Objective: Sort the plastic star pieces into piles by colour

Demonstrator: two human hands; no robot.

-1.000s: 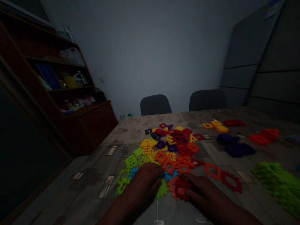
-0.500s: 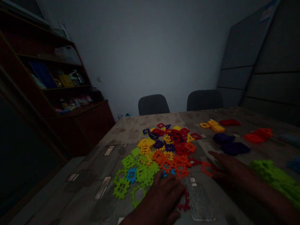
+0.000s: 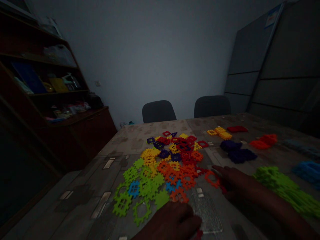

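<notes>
Sprawls in an overlapping spread of toothed plastic pieces (image 3: 158, 180), runs from lime green at near left to red, purple and yellow farther off, and includes (at right) an open-centred orange ring (image 3: 207, 178).

no legible text, sticker (image 3: 272, 16) on grey cabinet (image 3: 246, 51), too small to read

Dark chairs (image 3: 159, 111) before dim wall (image 3: 130, 60)

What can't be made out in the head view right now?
Head view:
Red piece at the left hand: mostly hidden by hand and bottom edge.
Second red piece at the right hand: mostly hidden by that hand.
Blue stack: cut off by right edge.
Shelf items: too dark and small.
</notes>
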